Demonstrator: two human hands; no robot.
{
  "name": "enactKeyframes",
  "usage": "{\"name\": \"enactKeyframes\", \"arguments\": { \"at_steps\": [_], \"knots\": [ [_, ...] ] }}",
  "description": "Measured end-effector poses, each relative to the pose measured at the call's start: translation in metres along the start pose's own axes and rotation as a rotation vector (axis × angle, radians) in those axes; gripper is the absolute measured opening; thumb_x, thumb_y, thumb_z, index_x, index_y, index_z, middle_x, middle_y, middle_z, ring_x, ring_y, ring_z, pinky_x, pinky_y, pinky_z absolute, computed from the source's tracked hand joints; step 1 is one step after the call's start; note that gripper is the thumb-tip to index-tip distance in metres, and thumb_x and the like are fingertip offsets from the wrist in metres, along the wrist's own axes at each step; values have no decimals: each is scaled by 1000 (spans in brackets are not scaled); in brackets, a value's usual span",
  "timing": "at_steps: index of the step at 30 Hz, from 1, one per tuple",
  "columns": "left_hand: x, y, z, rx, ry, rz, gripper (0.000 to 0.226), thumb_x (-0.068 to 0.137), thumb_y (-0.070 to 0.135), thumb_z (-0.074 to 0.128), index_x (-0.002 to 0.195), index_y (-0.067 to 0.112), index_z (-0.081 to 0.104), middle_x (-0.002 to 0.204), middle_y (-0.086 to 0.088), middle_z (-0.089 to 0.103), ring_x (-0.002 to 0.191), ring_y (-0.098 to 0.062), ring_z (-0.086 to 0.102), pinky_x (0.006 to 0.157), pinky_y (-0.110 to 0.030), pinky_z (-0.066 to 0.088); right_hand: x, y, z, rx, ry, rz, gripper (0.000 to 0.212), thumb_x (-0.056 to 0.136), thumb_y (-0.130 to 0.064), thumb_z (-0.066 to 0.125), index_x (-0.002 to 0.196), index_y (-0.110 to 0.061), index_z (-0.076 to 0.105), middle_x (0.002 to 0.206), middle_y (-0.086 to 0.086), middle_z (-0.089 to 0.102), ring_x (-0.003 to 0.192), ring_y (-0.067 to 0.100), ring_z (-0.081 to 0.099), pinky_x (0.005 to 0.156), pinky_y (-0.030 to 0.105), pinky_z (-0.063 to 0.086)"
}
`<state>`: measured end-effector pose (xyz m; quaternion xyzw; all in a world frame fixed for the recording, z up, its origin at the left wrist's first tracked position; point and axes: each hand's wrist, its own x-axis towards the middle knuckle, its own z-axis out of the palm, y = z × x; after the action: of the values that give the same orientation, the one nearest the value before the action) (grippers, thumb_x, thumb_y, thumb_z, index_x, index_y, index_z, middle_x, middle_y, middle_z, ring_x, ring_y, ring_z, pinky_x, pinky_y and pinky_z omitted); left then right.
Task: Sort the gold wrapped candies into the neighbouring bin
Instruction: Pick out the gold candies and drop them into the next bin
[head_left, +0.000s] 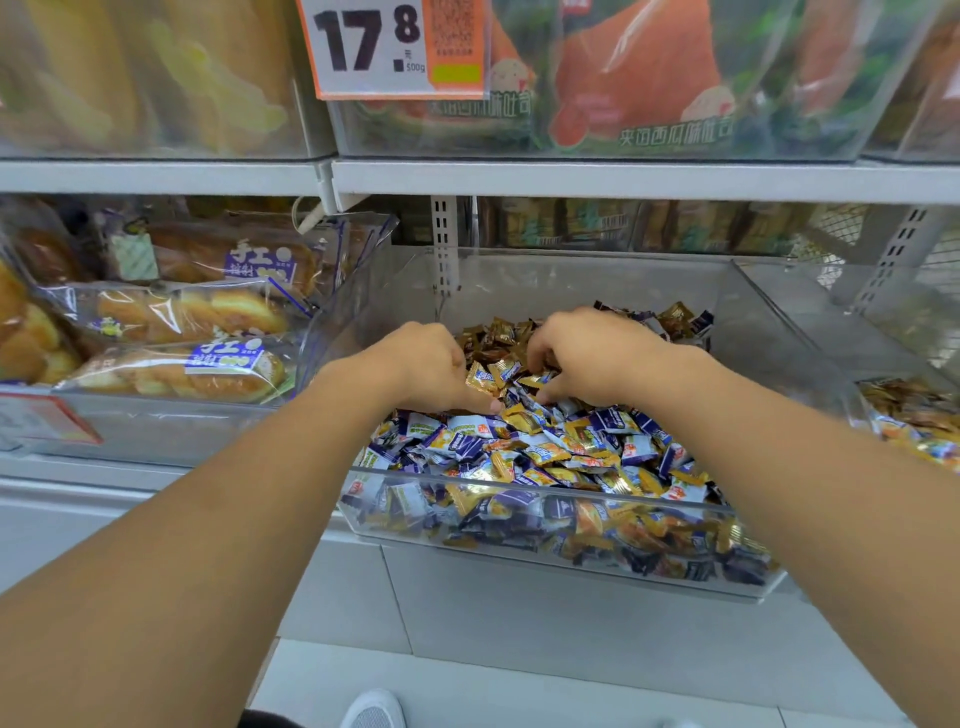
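A clear plastic bin (530, 525) on the lower shelf holds a heap of mixed candies, purple-white ones and gold wrapped candies (524, 418). Both hands are down in the heap at its middle. My left hand (421, 364) has its fingers curled round gold wrapped candies (480, 376), with the thumb stretched onto the pile. My right hand (587, 356) digs into the heap with curled fingers, and gold wrappers (540, 379) show under them. The neighbouring bin (904, 410) to the right holds more gold-coloured candies.
Left of the candy bin stands a clear bin of wrapped bread loaves (182, 322). A white shelf (623, 179) runs above, with bins of packaged snacks and an orange price tag (395, 47). A shoe (374, 712) shows on the floor below.
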<state>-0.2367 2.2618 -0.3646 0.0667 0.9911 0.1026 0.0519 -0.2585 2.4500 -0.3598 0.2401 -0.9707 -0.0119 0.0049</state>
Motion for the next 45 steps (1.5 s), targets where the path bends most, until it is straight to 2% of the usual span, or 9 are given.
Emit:
{"name": "enactKeyframes", "arguments": {
  "at_steps": [5,12,16,19,22,29,35,38,45],
  "knots": [
    [-3,0,0,-242,-36,-37,39,82,50,74,74,13,64,60,4,55,62,-15,49,54,-24,41,1,4,-2,256,52,23,21,95,-34,64,94,-16,74,88,4,72,70,18,63,65,31,55],
    [-2,0,-15,-1662,-37,-337,20,95,26,55,80,14,48,71,-1,53,44,-5,36,28,-13,22,4,3,-15,1911,-156,525,23,99,-25,53,81,-12,52,66,1,53,46,6,39,30,14,30],
    [1,6,-10,-1631,100,-331,11,100,12,50,102,8,60,83,-4,69,43,-4,40,29,-13,25,4,-3,-11,1074,-36,310,20,95,-22,66,113,-15,64,75,2,64,53,10,52,40,19,43],
    [6,0,3,-905,343,-235,17,99,18,56,107,15,70,89,-6,70,54,-11,49,41,-19,37,7,-14,1,183,0,77,41,90,-35,72,128,-24,63,112,6,69,96,24,65,80,33,54],
    [6,-1,15,-297,306,-133,31,87,47,71,106,22,74,89,-5,65,82,-23,62,70,-28,47,8,-15,1,53,114,99,30,89,-41,71,108,-18,69,97,7,67,86,28,63,73,35,52],
    [9,11,14,-365,181,-124,26,78,40,82,76,19,66,69,2,58,61,-14,53,54,-25,42,-6,8,-19,1832,-87,425,19,96,-26,56,87,-10,53,65,3,53,47,10,41,32,16,31],
    [11,20,-9,-1934,-156,-325,13,96,17,50,91,7,55,79,-6,67,39,-3,40,28,-10,22,-14,15,-19,2293,-81,476,20,89,-29,57,93,-11,64,91,8,70,56,14,54,36,14,33],
    [11,18,-7,-2208,-216,-301,13,96,16,48,103,5,50,88,-8,72,40,-4,46,28,-10,25,-8,14,-18,1940,54,553,22,93,-31,65,83,-11,60,78,5,63,49,10,49,34,16,33],
    [14,24,-6,-2121,-116,-338,19,101,21,47,90,15,61,74,0,49,40,-4,39,28,-12,24,4,13,9,74,14,244,31,87,-43,71,96,-14,70,83,4,67,76,27,63,73,37,57]
  ]
}}
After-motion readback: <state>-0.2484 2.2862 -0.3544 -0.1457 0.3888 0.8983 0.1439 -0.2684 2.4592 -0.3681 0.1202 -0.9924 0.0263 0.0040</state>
